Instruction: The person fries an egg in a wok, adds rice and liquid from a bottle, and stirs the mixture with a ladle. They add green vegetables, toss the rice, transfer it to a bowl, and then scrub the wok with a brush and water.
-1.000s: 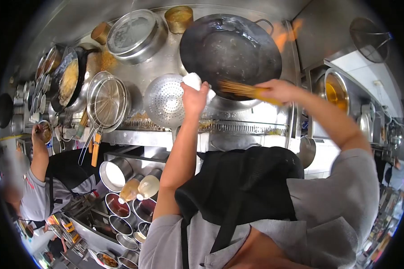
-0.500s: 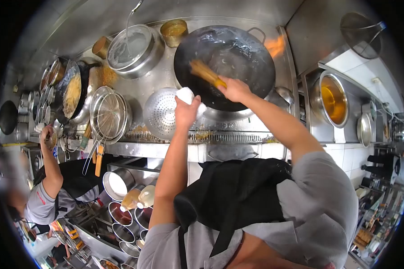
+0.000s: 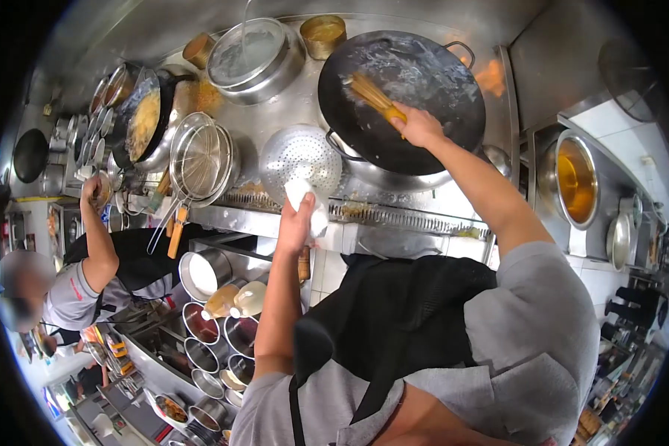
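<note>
A large black wok sits on the steel stove, its inside wet. My right hand grips a bamboo brush, whose bristles lie over the wok's left part. In my left hand is a white cloth, held in front of the wok's near left side. Just beyond that hand is a perforated steel ladle. The wok's left handle shows, and the cloth is not touching it.
Wire strainers rest left of the ladle, with a steel pot behind. An oil-filled bowl stands at the right. Sauce containers are below left. A co-worker is at the far left beside another wok.
My left hand and the cloth have moved back from the wok, towards my body, uncovering its left handle. The view has shifted, and the brush is now higher in the wok.
</note>
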A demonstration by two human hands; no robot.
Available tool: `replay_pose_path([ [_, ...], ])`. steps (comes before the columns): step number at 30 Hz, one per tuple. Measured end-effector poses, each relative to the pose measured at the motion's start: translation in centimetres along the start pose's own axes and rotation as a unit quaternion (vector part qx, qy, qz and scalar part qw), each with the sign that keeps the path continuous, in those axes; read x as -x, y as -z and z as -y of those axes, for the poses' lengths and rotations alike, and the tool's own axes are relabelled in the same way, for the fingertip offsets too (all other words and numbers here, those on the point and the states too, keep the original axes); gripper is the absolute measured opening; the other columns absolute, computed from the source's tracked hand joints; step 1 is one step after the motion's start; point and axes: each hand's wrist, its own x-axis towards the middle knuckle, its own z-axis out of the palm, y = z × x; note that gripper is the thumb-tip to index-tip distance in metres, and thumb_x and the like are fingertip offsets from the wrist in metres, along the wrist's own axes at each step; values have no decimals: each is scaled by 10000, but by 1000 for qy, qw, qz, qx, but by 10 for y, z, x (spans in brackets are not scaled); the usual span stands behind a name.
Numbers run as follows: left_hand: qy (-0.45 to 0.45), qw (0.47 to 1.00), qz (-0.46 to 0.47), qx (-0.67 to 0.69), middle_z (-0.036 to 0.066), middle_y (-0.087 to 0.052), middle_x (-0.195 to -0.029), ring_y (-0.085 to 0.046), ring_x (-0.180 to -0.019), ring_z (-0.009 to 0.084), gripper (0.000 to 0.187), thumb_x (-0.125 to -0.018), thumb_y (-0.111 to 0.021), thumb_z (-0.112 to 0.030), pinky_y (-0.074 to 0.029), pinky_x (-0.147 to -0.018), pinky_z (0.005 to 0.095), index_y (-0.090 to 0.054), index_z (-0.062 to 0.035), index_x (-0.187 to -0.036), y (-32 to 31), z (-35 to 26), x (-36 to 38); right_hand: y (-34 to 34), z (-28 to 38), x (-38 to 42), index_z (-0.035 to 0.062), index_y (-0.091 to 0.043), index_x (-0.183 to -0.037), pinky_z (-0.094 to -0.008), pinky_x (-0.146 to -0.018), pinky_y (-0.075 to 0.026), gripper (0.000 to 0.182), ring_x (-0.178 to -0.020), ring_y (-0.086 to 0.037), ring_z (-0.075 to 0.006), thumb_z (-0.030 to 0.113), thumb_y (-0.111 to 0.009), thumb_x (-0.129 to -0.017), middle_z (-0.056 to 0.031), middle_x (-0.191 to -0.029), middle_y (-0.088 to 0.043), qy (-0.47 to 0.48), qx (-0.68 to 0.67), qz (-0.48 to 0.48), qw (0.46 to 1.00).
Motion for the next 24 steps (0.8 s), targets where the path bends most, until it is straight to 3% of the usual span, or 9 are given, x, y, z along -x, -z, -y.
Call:
replay_pose_path([
  [4, 67, 995, 2, 78, 36, -559, -806, -565, -586, 128, 325, -967, -507, -321, -493, -421, 293, -489, -39, -1126, 3, 0, 22, 2, -5, -14, 297, -522, -1338, -444, -847, -527, 440, -1023, -647, -324, 449, -498, -926, -104, -1114, -674, 45, -6, -46, 998],
  [7, 65, 992, 3, 108, 28, -565, -798, -567, -594, 124, 316, -973, -502, -321, -486, -429, 286, -494, -43, -1124, 2, -2, 27, 14, 37, 21, 198, -544, -1305, -368, -580, -563, 430, -754, -693, -272, 416, -486, -939, -122, -934, -696, 9, -127, 120, 985],
  [8, 92, 987, -7, 132, 63, -587, -911, -592, -722, 150, 362, -981, -488, -327, -508, -580, 309, -494, -20, -1171, 5, 0, 28, 30, 48, 56, 129, -508, -1353, -386, -598, -552, 480, -717, -685, -298, 394, -493, -952, -172, -890, -681, 17, -119, 161, 980],
  [9, 122, 980, -18, 158, 99, -610, -1025, -617, -850, 177, 409, -988, -474, -333, -530, -732, 333, -494, 3, -1219, 6, 3, 30, -18, -3, 49, 100, -496, -1359, -412, -824, -521, 509, -932, -653, -372, 382, -512, -935, -227, -1021, -660, 244, -29, -2, 969],
  [10, 125, 979, -16, 161, 99, -610, -1025, -617, -850, 177, 409, -988, -474, -333, -530, -732, 333, -494, 3, -1219, 6, 4, 30, 38, 17, 108, 98, -490, -1364, -410, -963, -442, 529, -1082, -580, -404, 381, -523, -919, -237, -1136, -625, 182, -37, 121, 975],
  [13, 118, 982, -20, 143, 104, -610, -1043, -609, -897, 172, 456, -999, -451, -364, -515, -785, 331, -478, 17, -1248, 1, -5, 25, 97, -44, 134, 197, -580, -1295, -393, -761, -523, 431, -789, -680, -266, 402, -515, -921, -128, -963, -694, 108, 99, 186, 972],
  [17, -15, 999, -26, -17, 211, -578, -1169, -561, -1091, 299, 613, -973, -467, -415, -429, -944, 354, -369, 65, -1343, -32, -2, -35, 146, -99, 7, 106, -679, -1112, -412, -789, -530, 452, -897, -681, -280, 469, -557, -873, -121, -999, -705, 94, 257, 122, 954],
  [19, -39, 994, -56, -86, 341, -495, -1291, -476, -1253, 387, 796, -951, -468, -485, -355, -1045, 379, -240, 126, -1408, -61, -15, -70, 111, -66, -40, 191, -670, -1130, -423, -839, -511, 402, -979, -663, -297, 457, -549, -854, -129, -1061, -689, 33, 199, 24, 979],
  [24, -51, 979, -140, -142, 367, -603, -1035, -582, -1019, 507, 782, -798, -687, -356, -445, -922, 473, -252, 80, -1281, -99, -21, -102, -12, 3, 5, 290, -522, -1311, -475, -877, -501, 445, -1050, -625, -357, 457, -521, -899, -160, -1126, -656, -10, 49, -47, 998],
])
